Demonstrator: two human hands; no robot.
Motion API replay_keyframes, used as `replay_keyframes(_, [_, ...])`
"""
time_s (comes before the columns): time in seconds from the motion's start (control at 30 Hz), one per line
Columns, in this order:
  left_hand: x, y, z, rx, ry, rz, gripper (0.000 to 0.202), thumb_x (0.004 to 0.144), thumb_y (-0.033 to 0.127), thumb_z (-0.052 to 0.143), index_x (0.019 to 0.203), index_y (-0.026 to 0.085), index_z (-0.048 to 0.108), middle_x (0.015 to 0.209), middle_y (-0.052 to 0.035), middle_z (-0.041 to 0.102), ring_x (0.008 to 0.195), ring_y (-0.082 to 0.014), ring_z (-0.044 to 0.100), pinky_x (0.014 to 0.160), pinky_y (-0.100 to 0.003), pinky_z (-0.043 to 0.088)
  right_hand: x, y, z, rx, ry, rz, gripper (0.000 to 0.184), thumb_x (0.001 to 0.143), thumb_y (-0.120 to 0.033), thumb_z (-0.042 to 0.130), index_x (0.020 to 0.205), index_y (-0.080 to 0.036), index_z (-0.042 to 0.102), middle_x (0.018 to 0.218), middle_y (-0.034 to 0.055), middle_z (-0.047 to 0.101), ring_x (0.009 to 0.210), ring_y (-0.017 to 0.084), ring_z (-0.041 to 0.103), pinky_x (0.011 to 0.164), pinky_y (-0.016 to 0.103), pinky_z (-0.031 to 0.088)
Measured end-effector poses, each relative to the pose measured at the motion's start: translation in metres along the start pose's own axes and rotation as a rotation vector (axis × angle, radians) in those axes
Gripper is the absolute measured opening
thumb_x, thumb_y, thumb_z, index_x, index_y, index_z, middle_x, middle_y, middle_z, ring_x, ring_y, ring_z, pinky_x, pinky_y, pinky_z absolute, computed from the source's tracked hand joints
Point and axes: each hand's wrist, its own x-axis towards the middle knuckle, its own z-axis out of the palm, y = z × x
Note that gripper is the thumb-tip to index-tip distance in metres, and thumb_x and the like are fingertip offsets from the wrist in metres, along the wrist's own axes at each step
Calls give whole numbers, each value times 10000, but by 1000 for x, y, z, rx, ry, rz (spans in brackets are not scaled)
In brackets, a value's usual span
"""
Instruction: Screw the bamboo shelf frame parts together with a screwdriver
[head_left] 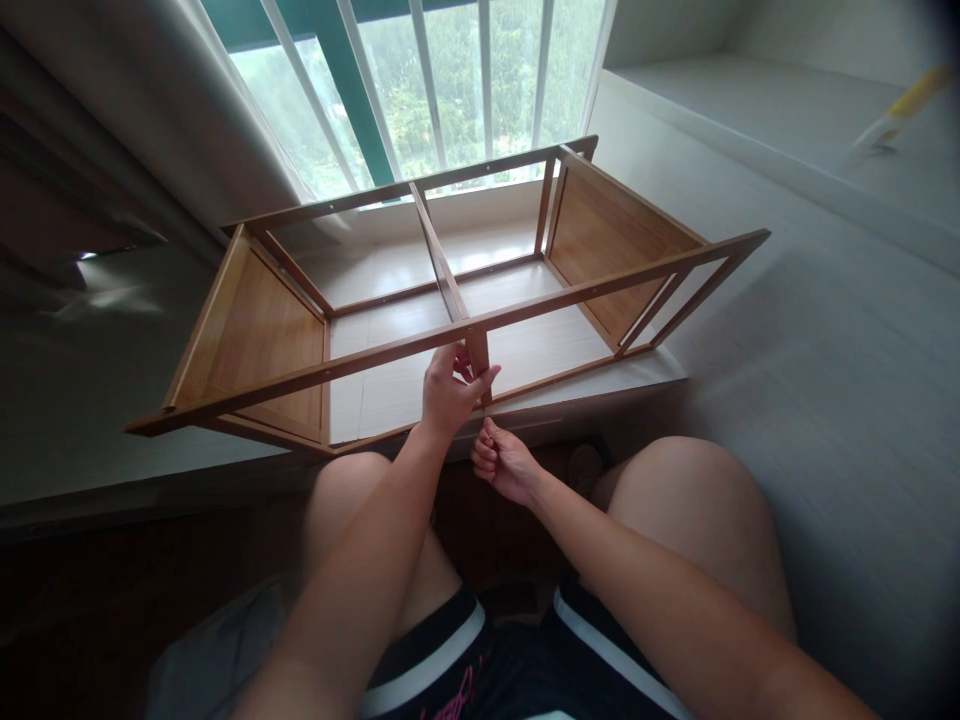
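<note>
Nearest the camera are black shorts [450,650] with a white band and two bare knees, the person seated close against the window ledge [540,345]. Between the knees the right hand [504,463] is curled into a fist just under the ledge's front edge; whether it holds anything small cannot be told. Just above it, the left hand [448,390] is clamped on the lower end of the centre post [477,352], thumb on one side and fingers on the other, which looks like a steadying grip where the post meets the long front rail [570,292]. Both belong to a bamboo shelf frame [360,355] that lies on its side on the ledge, open face up, probably so its joints are in easy reach. Its slats are thin, square-edged and honey-coloured, with a flat grained panel at the left end [262,335] and another at the right end [600,235]. The ledge is pale and smooth. Beyond stand a barred window [450,80], a grey curtain [150,120] and, far right, a blurred yellow object [911,100].
</note>
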Motion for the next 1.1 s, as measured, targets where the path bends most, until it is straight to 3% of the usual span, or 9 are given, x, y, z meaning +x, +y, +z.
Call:
replay_keyframes(0.6, [0,0,-1,17,-19,-25,371,716,428,737,896,206,500,826,7,569,657,-104,551,555,-218,450,0,5,0,13,67,-27,454,848,-590,537,660,-219,354,491,-81,280,433,86,245,413,212,176])
replay_keyframes(0.73, [-2,3,-10,62,-60,-52,417,690,434,755,943,215,507,880,0,574,629,-100,541,564,-233,432,-2,11,1,-11,70,-23,440,839,-592,534,664,-222,371,484,-82,303,422,87,260,406,212,189])
replay_keyframes(0.83, [-4,4,-21,111,-115,-112,414,695,467,740,942,219,519,769,25,555,587,-105,504,553,-240,404,-2,16,-1,-118,113,-61,430,828,-592,537,659,-222,397,463,-82,322,399,86,262,399,220,172])
replay_keyframes(0.93, [-7,6,-36,141,-322,-193,356,780,545,616,731,204,527,592,37,497,537,-115,453,501,-242,343,0,17,-6,-408,248,-211,441,833,-575,529,609,-216,403,450,-72,326,407,87,261,421,239,182])
replay_keyframes(1.0, [-10,7,-44,112,-598,-277,446,820,597,518,624,197,521,529,29,482,498,-117,436,464,-247,307,-1,13,-9,-663,348,-362,458,850,-544,517,566,-207,394,482,-55,342,459,93,292,466,249,220])
replay_keyframes(1.1, [-18,7,-53,60,-1000,-422,477,776,648,526,629,198,585,537,15,543,452,-121,449,426,-255,291,-3,4,-10,-968,450,-505,467,884,-486,486,537,-197,366,514,-46,330,510,99,306,514,257,230])
